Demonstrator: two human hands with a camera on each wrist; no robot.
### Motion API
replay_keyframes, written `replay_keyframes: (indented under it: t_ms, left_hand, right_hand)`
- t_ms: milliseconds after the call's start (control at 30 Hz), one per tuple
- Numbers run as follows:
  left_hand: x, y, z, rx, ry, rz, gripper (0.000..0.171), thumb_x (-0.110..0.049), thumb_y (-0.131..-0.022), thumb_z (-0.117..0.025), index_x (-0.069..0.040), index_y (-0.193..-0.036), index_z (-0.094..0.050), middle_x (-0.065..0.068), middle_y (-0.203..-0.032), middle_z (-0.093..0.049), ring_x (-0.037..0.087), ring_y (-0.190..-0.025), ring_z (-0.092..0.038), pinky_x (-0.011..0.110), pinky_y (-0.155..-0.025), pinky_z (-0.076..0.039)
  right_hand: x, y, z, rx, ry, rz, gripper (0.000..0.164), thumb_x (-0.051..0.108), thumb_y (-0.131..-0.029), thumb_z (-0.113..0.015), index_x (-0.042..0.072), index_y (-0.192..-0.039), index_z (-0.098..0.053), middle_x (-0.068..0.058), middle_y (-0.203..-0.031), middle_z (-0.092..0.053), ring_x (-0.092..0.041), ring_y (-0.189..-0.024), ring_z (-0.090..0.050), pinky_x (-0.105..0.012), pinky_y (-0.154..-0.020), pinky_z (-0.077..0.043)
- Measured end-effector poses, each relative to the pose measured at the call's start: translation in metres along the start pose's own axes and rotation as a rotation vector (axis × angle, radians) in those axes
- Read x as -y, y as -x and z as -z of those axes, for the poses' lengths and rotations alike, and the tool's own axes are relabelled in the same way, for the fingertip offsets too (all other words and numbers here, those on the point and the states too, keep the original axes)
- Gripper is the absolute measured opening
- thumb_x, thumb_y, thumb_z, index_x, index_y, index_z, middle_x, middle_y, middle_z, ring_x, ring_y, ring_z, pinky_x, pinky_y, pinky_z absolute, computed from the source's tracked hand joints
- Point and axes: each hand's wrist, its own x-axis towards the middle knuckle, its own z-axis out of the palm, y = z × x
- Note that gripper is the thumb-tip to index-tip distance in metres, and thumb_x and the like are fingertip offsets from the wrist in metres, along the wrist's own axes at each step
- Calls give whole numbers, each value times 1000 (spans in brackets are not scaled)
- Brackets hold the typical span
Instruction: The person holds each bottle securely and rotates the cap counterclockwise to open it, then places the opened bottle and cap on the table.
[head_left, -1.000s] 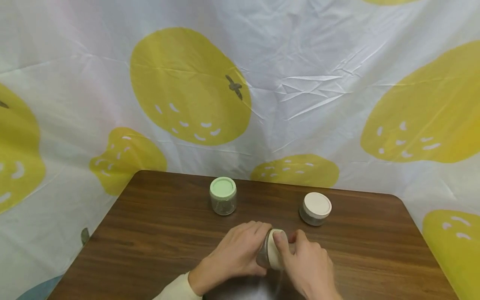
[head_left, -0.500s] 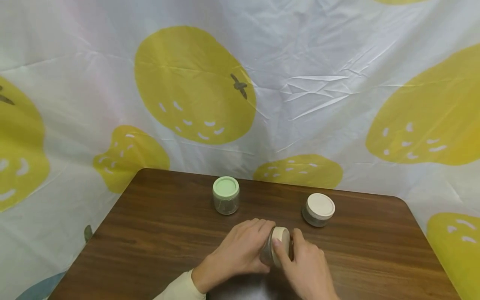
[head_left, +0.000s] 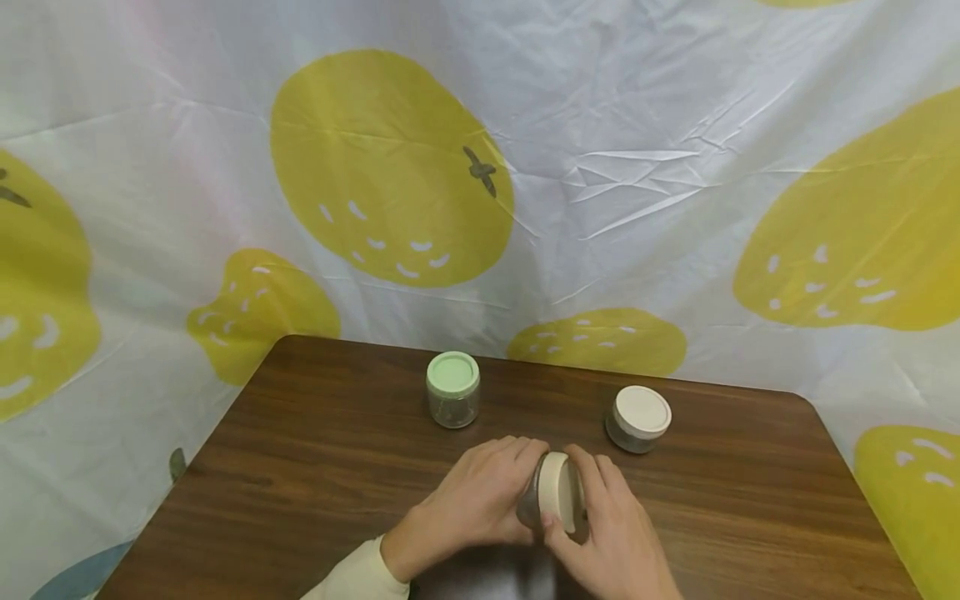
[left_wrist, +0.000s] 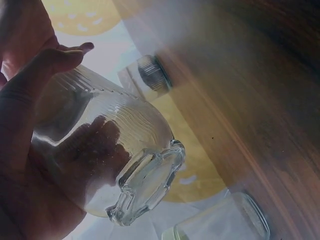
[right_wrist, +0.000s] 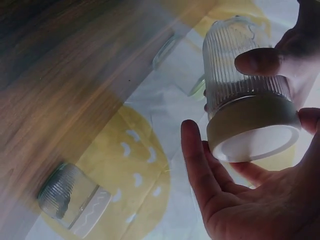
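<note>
A ribbed clear glass jar (right_wrist: 222, 60) with a cream lid (head_left: 552, 492) lies tilted on its side between my hands, the lid facing right. My left hand (head_left: 480, 492) grips the glass body, its thumb across the ribs in the right wrist view. Around the lid's edge my right hand (head_left: 618, 529) spreads its thumb and fingers, thumb at the near side and fingers at the far side in the head view. The left wrist view shows the scalloped glass base (left_wrist: 147, 182) with nothing visible inside the jar.
On the brown wooden table (head_left: 322, 450), a taller glass jar with a green lid (head_left: 453, 387) stands near the back edge. A shorter jar with a white lid (head_left: 638, 419) is farther right. A lemon-print cloth (head_left: 600, 250) hangs behind the table.
My right thumb has moved down the lid toward its near edge, and the right fingers have come over its far edge. My left hand keeps its hold on the jar.
</note>
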Motion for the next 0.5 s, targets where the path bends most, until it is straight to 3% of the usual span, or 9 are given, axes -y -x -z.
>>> replay_keyframes:
  t_ms: [200, 500]
  left_hand:
    - [0, -1, 1, 5, -2, 0, 89, -50, -52, -97, -15, -125, -61, -7, -102, -67, 9, -88, -65, 24, -78, -58]
    - [-1, 0, 0, 3, 16, 12, 80, -54, -62, -90, -15, -124, -60, -8, -102, -67, 9, -89, -65, 26, -80, -58]
  right_hand:
    - [-2, 1, 2, -9, -19, 38, 82, 36, -70, -83, 13, -145, -57, 2, -110, -61, -5, -83, -52, -29, -67, -50]
    - [1, 6, 4, 36, -44, -83, 81, 53, -87, -81, 21, -154, -49, 1, -127, -64, -10, -94, -59, -35, -68, -52]
